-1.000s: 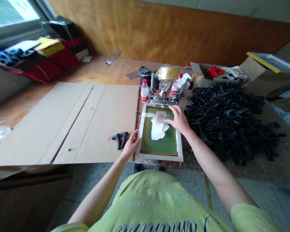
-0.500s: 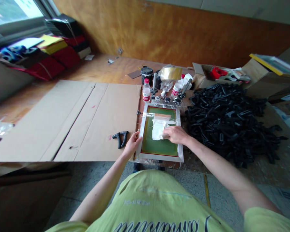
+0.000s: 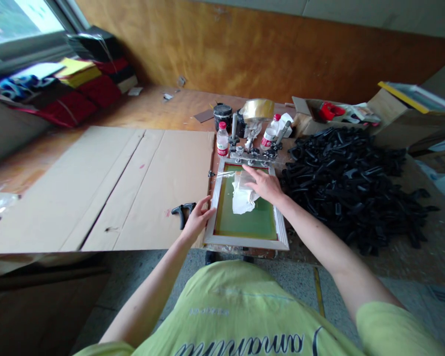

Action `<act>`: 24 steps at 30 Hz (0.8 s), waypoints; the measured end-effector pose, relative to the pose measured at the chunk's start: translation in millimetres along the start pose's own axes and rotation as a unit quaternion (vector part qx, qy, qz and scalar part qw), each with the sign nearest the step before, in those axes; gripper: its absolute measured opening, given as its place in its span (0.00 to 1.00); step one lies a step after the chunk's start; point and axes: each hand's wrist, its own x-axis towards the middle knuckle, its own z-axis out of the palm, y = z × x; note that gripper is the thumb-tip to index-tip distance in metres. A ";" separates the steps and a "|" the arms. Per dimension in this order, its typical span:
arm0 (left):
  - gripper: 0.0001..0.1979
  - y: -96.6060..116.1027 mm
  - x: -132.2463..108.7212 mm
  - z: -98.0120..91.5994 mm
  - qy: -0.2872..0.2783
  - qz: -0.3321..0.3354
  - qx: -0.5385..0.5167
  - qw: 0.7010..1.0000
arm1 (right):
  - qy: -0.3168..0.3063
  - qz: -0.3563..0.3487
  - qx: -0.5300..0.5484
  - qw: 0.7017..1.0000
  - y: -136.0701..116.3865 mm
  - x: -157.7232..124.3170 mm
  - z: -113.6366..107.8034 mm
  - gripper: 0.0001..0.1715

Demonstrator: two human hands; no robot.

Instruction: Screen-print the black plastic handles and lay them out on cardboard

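Note:
A silver-edged screen-printing frame [image 3: 284, 232] with green mesh lies in front of me, its far end at metal hinge clamps [image 3: 252, 157]. My left hand [image 3: 197, 217] is at the frame's left edge, thumb and fingers apart, the thumb touching the rim. Over the mesh, my right hand [image 3: 266, 185] has its index finger stretched forward and the thumb side spread. It lies across a squeegee [image 3: 241, 177], mostly hidden beneath it. A crumpled white cloth or tissue [image 3: 244, 200] rests on the mesh below this hand. Beside my left hand lies a black plastic handle-like part [image 3: 181, 212], partly covered.
A large heap of black plastic parts [image 3: 348, 183] lies to the right. Flat cardboard [image 3: 152, 183] covers the table at left. Bottles [image 3: 222, 141], a black tub [image 3: 222, 116] and a tape roll [image 3: 258, 110] stand behind the frame. An open carton [image 3: 307, 123] stands at the back right.
My right hand has left the white cloth and moved forward onto the squeegee, its index finger now extended. The frame's near edge appears slightly raised. My left hand stays at its left edge.

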 end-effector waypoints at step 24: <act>0.29 -4.5 -35.0 68.6 -0.107 -0.150 -0.150 0.971 | -0.033 0.015 0.026 0.999 -66.8 -91.4 75.6 0.08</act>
